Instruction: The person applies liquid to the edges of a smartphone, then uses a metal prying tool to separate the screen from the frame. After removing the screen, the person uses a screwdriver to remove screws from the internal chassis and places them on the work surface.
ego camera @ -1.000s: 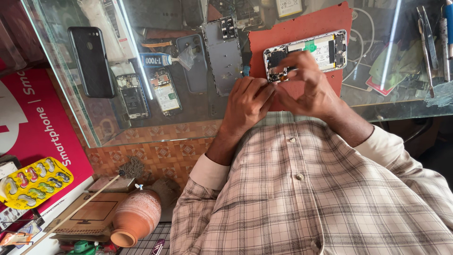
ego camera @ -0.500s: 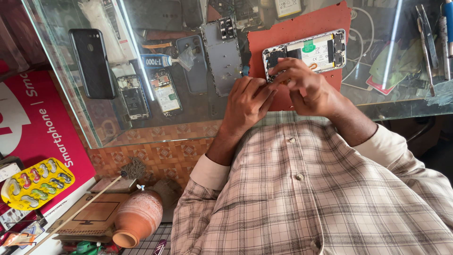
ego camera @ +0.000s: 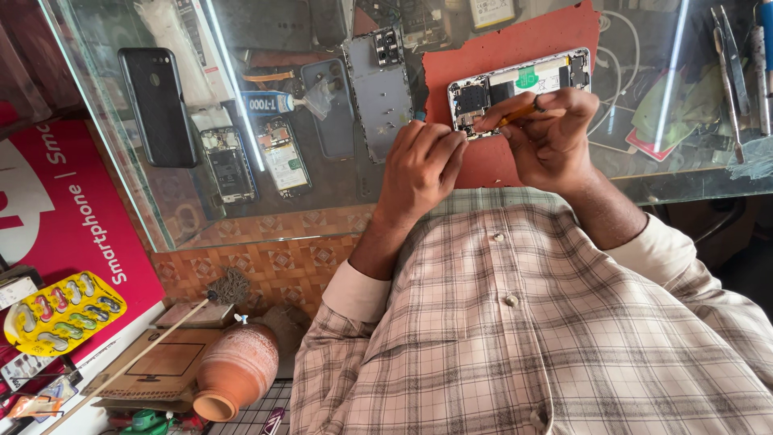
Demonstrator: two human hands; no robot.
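While the right hand [ego camera: 555, 133] pinches a slim orange-handled tool [ego camera: 515, 113] like a pen, its tip is angled down into the opened smartphone [ego camera: 519, 84], near the end where the camera parts sit. The left hand [ego camera: 419, 165] is curled beside it, fingertips closed against the phone's near corner, seemingly to keep the body from sliding under the tool's pressure; whether it also holds some small part cannot be told. The phone lies back-off and face down, just beyond both hands and touching them, on a red work mat [ego camera: 515, 48] that gives a soft, contrasting surface over the glass.

That mat sits on the glass-topped desk [ego camera: 684, 173], close to its near edge, within easy reach of the person's checked shirt [ego camera: 515, 338]. Further along the desk top lie a bare phone frame [ego camera: 378, 89], a small tube of adhesive [ego camera: 270, 102], two more opened phones [ego camera: 254, 157] and a black phone [ego camera: 157, 105] near the far corner. Tweezers [ego camera: 729, 60] rest at the opposite end. Beside the desk, on lower surfaces, stand a clay pot [ego camera: 236, 370] and a yellow tray [ego camera: 64, 312].
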